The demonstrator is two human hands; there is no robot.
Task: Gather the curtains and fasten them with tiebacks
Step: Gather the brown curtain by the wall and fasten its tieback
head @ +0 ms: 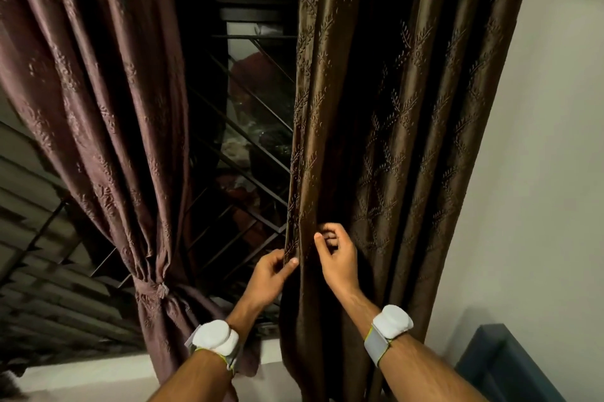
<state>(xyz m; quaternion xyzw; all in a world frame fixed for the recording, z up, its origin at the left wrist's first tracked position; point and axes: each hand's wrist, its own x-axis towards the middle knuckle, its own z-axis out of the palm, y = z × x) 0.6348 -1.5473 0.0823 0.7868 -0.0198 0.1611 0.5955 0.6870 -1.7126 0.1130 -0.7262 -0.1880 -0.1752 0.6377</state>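
One curtain tied, one still hanging loose.

Left of the window [242,127], the left curtain [108,127] is sitting cinched by its tieback [153,289]. Right of it, the left hand [273,271] is pinching the right curtain's [392,140] edge while the right hand [335,251], fingers curled, is gathering folds; no second tieback showing.

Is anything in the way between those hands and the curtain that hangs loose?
Nothing visible. The left hand already pinches the inner edge of the dark brown leaf-patterned curtain, and the right hand is right against its folds.
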